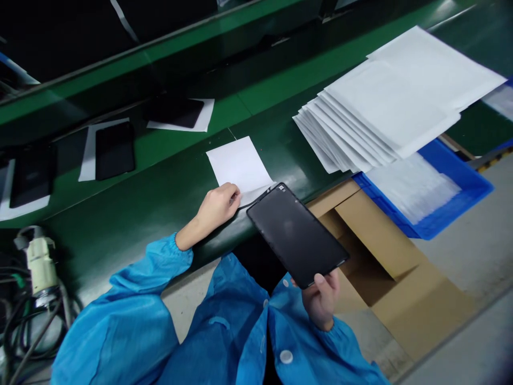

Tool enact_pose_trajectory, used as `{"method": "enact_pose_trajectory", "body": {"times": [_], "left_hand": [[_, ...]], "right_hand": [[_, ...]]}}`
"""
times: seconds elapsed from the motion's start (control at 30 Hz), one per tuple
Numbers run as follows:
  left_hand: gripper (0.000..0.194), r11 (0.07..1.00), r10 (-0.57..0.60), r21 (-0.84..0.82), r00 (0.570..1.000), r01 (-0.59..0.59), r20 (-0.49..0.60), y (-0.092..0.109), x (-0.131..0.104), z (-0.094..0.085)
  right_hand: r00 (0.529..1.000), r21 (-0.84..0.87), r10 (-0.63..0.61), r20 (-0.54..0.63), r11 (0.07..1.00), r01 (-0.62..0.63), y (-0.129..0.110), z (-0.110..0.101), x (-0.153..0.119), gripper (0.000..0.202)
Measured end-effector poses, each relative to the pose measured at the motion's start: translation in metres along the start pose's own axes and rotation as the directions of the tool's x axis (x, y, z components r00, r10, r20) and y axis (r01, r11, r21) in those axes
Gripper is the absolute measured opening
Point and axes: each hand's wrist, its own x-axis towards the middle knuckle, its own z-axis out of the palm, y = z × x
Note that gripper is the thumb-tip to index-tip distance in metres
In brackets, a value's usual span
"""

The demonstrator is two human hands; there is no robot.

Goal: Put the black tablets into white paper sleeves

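Note:
In the head view, my right hand grips the lower end of a black tablet, thumb over its near edge. The tablet is tilted in front of me, its far end at the bench edge. My left hand rests at the bench edge with its fingers curled together. A thin, clear-looking strip with a dark edge runs from those fingers toward the tablet's far corner; what exactly they pinch is hidden. Just beyond, a white sheet lies on the green bench.
Several dark tablets lie on white sheets at the left. At the right is a fanned stack of white envelopes, above a blue bin of clear bags. An open cardboard box stands below. A connector with cables sits lower left.

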Motion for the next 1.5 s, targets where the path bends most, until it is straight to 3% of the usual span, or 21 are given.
{"method": "enact_pose_trajectory", "body": {"times": [0.17, 0.4, 0.53, 0.7, 0.9, 1.03, 1.23, 1.37, 1.5], "left_hand": [[0.018, 0.999, 0.004, -0.042, 0.999, -0.006, -0.036, 0.0, 0.001, 0.002], [0.02, 0.999, 0.016, -0.03, 1.0, -0.016, -0.019, 0.006, -0.004, 0.006], [0.02, 0.994, 0.038, -0.103, 0.999, -0.038, 0.002, 0.007, -0.006, 0.007], [0.023, 0.96, 0.149, -0.246, 0.987, -0.131, 0.053, 0.007, -0.005, 0.007], [0.025, 0.898, 0.092, -0.439, 0.988, -0.029, 0.122, 0.005, -0.001, 0.004], [0.026, 0.89, 0.104, -0.455, 0.978, -0.01, 0.181, 0.002, 0.001, 0.002], [0.026, 0.907, 0.194, -0.411, 0.959, -0.095, 0.207, 0.0, 0.001, -0.003], [0.027, 0.917, 0.214, -0.379, 0.954, -0.122, 0.21, -0.001, 0.0, -0.004], [0.028, 0.924, 0.241, -0.353, 0.944, -0.151, 0.226, 0.0, -0.002, -0.004]], "right_hand": [[1.0, 0.015, 0.016, -0.003, 1.0, -0.016, -0.003, -0.002, 0.001, 0.02], [0.98, 0.011, 0.193, 0.048, 0.981, -0.194, -0.018, -0.005, 0.011, 0.028], [0.97, -0.003, 0.242, 0.01, 0.97, -0.242, -0.023, -0.007, 0.019, 0.035], [0.985, -0.062, 0.168, -0.044, 0.983, -0.17, -0.024, -0.008, 0.029, 0.038], [0.994, -0.113, 0.066, -0.085, 0.991, -0.075, -0.023, 0.004, 0.039, 0.033], [0.988, -0.103, 0.056, -0.142, 0.992, -0.071, -0.025, 0.008, 0.044, 0.029], [0.986, -0.088, 0.074, -0.147, 0.992, -0.088, -0.027, 0.013, 0.043, 0.025], [0.992, -0.046, 0.091, -0.089, 0.994, -0.096, -0.027, 0.017, 0.04, 0.027], [0.985, -0.055, 0.148, 0.089, 0.988, -0.143, -0.023, 0.026, 0.042, 0.031]]}}
